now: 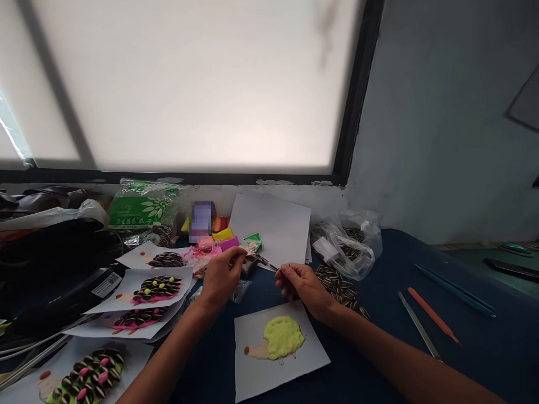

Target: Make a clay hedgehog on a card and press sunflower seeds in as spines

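Observation:
My left hand (222, 275) is raised with thumb and fingers pinched together; whatever sits between them is too small to make out. My right hand (304, 285) faces it, closed on one end of a slim metal tool (268, 263) that points toward the left fingertips. Below both hands lies a white sheet (261, 384) bearing a hedgehog shape, with a yellow-green clay body (284, 338), a beige clay face (257, 351) and a reddish-brown nose. Beside my right wrist is a pile of striped sunflower seeds (337, 286).
Finished seed-covered hedgehog sheets (155, 289) overlap on the left. Coloured clay packs (223, 235), blank paper (273, 224) and a plastic bag of seeds (351, 247) stand by the wall. An orange tool (433, 315), a grey blade-like tool (418, 325) and blue tweezers (457, 290) lie right.

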A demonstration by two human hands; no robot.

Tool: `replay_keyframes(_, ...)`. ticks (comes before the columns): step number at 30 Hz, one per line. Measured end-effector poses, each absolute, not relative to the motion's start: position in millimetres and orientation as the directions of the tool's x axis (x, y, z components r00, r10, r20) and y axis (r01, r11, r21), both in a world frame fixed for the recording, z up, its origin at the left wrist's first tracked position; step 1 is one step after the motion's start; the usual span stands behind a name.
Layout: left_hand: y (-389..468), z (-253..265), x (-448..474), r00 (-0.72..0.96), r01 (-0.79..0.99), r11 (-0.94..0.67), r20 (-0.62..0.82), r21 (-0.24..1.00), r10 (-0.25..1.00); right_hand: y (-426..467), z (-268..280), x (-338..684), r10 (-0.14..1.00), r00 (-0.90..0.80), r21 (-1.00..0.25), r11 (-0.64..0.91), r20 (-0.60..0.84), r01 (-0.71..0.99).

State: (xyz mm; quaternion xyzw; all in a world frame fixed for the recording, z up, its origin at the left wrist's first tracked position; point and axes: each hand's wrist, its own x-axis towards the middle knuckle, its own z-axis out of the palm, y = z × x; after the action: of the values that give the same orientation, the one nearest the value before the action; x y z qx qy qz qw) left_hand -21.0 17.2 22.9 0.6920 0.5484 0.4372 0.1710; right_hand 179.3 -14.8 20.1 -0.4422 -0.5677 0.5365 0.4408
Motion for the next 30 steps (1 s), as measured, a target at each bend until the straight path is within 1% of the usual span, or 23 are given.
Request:
replay_keyframes(1, 17, 27, -23, 0.027, 0.664, -0.323, 0.411, 0.674, 0.911, -14, 20, 180, 0.974, -0.224, -0.999, 0.026, 0.02, 0.024)
replay_keyframes(3, 16, 33, -27, 0.093, 0.812, -0.266, 0.335, 0.519, 0.938, -14, 20, 180, 0.972, -0.236, -1.0, 0.016, 0.011, 0.016)
replay_keyframes(4, 15, 35, -28, 0.119, 0.859, -0.247, 0.295, 0.449, 0.948, -14, 20, 180, 0.971, -0.24, -1.0, 0.015, 0.011, 0.015)
replay_keyframes(6, 13, 36, -31, 0.171, 0.915, -0.238, 0.219, 0.327, 0.961, -14, 19, 181, 0.971, -0.237, -0.999, 0.024, 0.018, 0.021)
replay_keyframes(7, 12, 36, -31, 0.192, 0.928, -0.242, 0.193, 0.284, 0.962, -13, 19, 182, 0.974, -0.225, -0.999, 0.034, 0.027, 0.028)
replay_keyframes(10, 9, 35, -32, 0.23, 0.95, -0.253, 0.139, 0.184, 0.963, -10, 18, 185, 0.985, -0.157, -0.995, 0.084, 0.074, 0.056)
replay_keyframes(14, 10, 35, -34, 0.225, 0.956, -0.245, 0.13, 0.162, 0.966, -7, 19, 188, 0.985, -0.108, -0.984, 0.144, 0.132, 0.11)
replay_keyframes(18, 13, 37, -39, 0.21, 0.953, -0.235, 0.142, 0.193, 0.967, -11, 19, 184, 0.976, -0.159, -0.969, 0.178, 0.151, 0.169)
replay_keyframes(21, 16, 39, -43, 0.202, 0.934, -0.236, 0.151, 0.267, 0.968, -16, 20, 180, 0.968, -0.189, -0.957, 0.205, 0.167, 0.207)
replay_keyframes(24, 19, 41, -43, 0.203, 0.884, -0.251, 0.16, 0.394, 0.966, -19, 20, 178, 0.958, -0.208, -0.944, 0.245, 0.2, 0.221)
replay_keyframes(27, 21, 44, -39, 0.223, 0.802, -0.276, 0.162, 0.53, 0.961, -18, 20, 177, 0.944, -0.242, -0.941, 0.275, 0.225, 0.197)
replay_keyframes(30, 19, 47, -33, 0.272, 0.624, -0.276, 0.128, 0.731, 0.954, -17, 22, 176, 0.935, -0.251, -0.946, 0.291, 0.25, 0.145)
